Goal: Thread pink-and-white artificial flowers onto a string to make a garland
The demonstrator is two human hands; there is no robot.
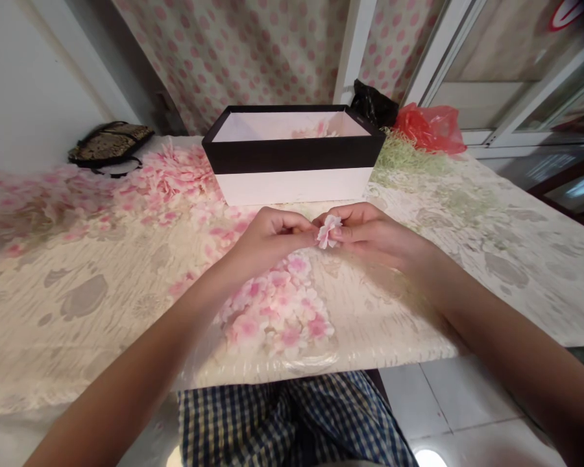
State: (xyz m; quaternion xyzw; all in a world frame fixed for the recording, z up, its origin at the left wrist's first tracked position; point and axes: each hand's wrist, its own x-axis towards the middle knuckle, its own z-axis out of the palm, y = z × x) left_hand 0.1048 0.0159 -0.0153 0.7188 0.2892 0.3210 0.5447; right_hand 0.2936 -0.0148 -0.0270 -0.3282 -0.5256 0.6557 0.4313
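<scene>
Your left grip (267, 240) and right grip (374, 237) are pinched nearly shut on the pink flower (329, 232); squeeze too hard and it could crease or tear.

Box (292, 187) on table (78, 311), blossoms (275, 311) before it
</scene>
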